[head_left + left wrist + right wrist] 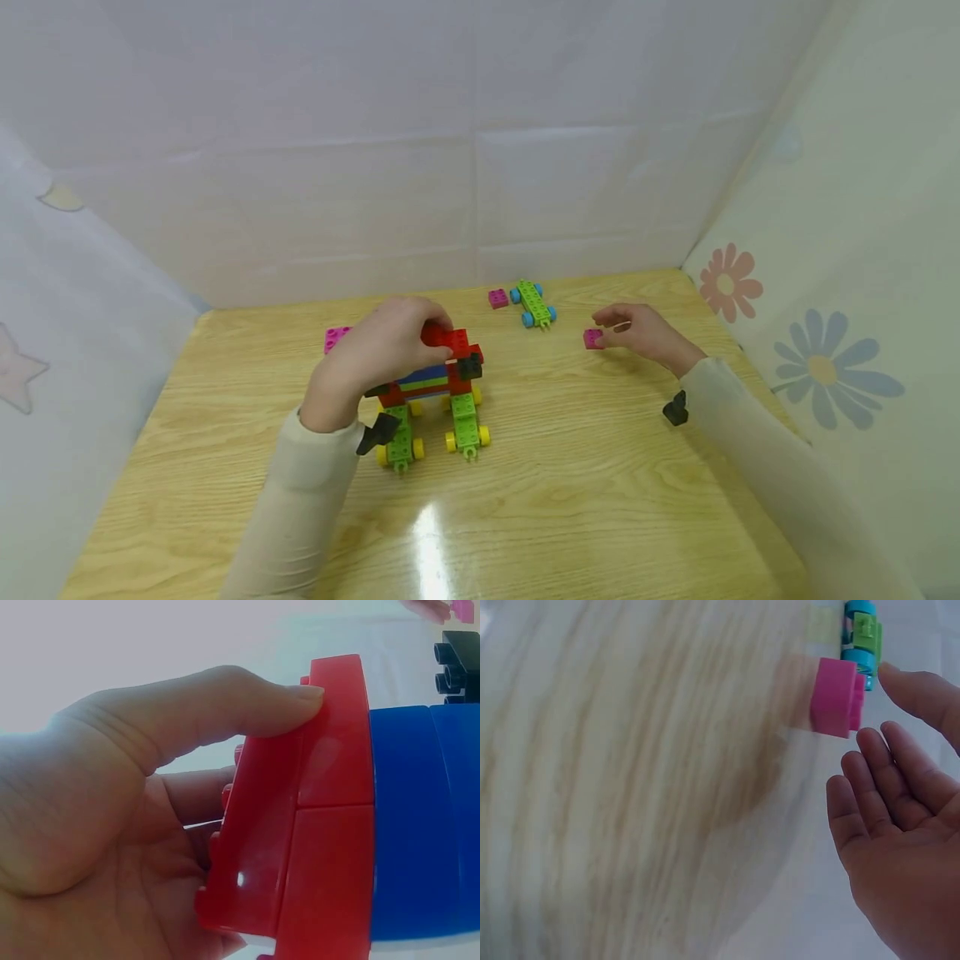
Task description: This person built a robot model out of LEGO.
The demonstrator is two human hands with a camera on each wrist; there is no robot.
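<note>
My left hand (378, 354) grips the red bricks (457, 340) at the top of a block build; in the left wrist view its thumb presses one side of the red bricks (326, 817) and the other fingers are partly hidden behind. Blue bricks (412, 825) adjoin the red ones. The build stands over two green wheeled bases (465, 421) with yellow wheels, and a black brick (470, 367) sticks out at its right. Over at the right, my right hand (645, 335) hovers beside a pink brick (590, 339). Its fingers look loosely extended around nothing in the right wrist view, close to the brick (831, 697).
Toward the back of the wooden table (570, 483) lie another pink brick (498, 298) and a green wheeled base (533, 303) with blue wheels. A larger pink piece (336, 337) shows behind my left hand. Pale sheets enclose the back and sides.
</note>
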